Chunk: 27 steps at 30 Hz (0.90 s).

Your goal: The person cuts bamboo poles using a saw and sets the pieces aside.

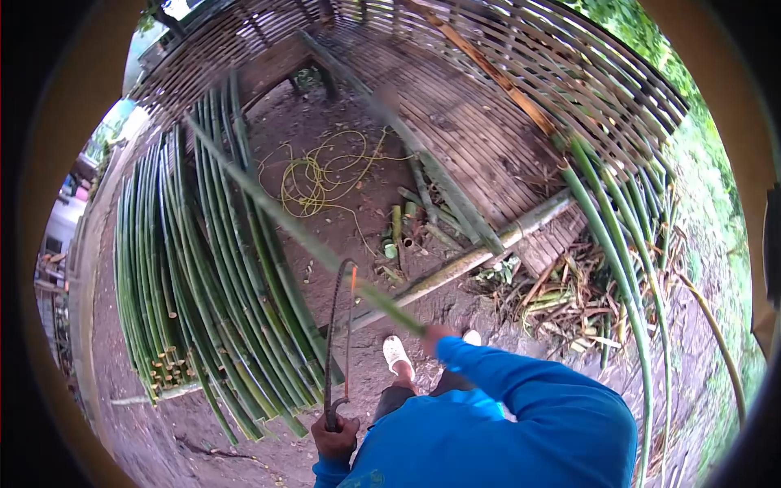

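Note:
My left hand [335, 439] is wrapped around the handle of a bow saw [332, 342], held upright with its thin orange blade on the right side. In front of my body, my right hand [435, 337] grips one end of a green bamboo pole [305, 236]. The pole slants away to the upper left and looks slightly blurred. Behind the saw frame's top, the pole passes close by; whether they touch I cannot tell. A pile of cut bamboo poles [215, 236] lies to the left, beyond my left hand.
Tangled yellow rope [313, 183] lies on the dirt. A slatted bamboo platform [472, 138] stands ahead, with a horizontal pole [439, 276] along its near side. Short bamboo offcuts [397, 224] lie beside it. Long poles [610, 244] lean at right over bamboo scraps [553, 305].

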Each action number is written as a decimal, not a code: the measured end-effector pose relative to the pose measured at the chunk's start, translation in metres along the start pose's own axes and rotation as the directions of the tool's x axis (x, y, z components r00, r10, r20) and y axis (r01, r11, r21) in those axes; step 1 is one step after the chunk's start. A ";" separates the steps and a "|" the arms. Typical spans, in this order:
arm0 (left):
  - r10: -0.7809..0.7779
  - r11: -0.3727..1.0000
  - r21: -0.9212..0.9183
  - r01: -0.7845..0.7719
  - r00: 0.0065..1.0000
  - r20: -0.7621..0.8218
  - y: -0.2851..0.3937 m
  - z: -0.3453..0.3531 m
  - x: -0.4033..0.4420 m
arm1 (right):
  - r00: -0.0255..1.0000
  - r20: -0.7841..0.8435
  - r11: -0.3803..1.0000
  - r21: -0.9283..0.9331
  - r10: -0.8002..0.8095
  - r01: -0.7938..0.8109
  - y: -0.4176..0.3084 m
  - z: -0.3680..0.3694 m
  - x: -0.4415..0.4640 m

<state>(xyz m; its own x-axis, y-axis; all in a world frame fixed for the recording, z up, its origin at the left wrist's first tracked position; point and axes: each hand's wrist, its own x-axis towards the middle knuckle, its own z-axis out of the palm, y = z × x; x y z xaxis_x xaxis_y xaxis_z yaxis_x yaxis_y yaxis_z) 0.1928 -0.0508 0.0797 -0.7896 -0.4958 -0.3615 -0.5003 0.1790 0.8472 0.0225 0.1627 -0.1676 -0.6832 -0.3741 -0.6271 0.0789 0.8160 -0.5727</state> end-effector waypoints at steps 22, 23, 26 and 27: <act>0.009 0.914 0.399 -0.075 0.986 0.164 -0.053 0.089 0.024 | 0.205 -0.521 0.466 0.438 0.828 -0.769 0.455 -0.167 -0.177; 0.080 0.889 0.434 -0.144 0.983 0.164 -0.045 0.101 0.019 | 0.184 -0.546 0.476 0.458 0.817 -0.751 0.457 -0.183 -0.185; 0.134 0.838 0.508 -0.201 0.977 0.166 -0.046 0.111 0.023 | 0.217 -0.574 0.518 0.433 0.790 -0.738 0.456 -0.229 -0.208; 0.129 0.829 0.523 -0.196 0.978 0.163 -0.050 0.110 0.028 | 0.174 -0.628 0.546 0.467 0.759 -0.696 0.463 -0.234 -0.203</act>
<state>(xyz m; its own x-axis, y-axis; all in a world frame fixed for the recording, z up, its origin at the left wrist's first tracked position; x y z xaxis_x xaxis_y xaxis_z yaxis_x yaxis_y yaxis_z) 0.1569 0.0200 -0.0151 -0.8947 -0.3233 -0.3082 -0.4457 0.6906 0.5696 0.0283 0.7195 -0.1816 -0.5149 0.8305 -0.2125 0.8572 0.5001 -0.1224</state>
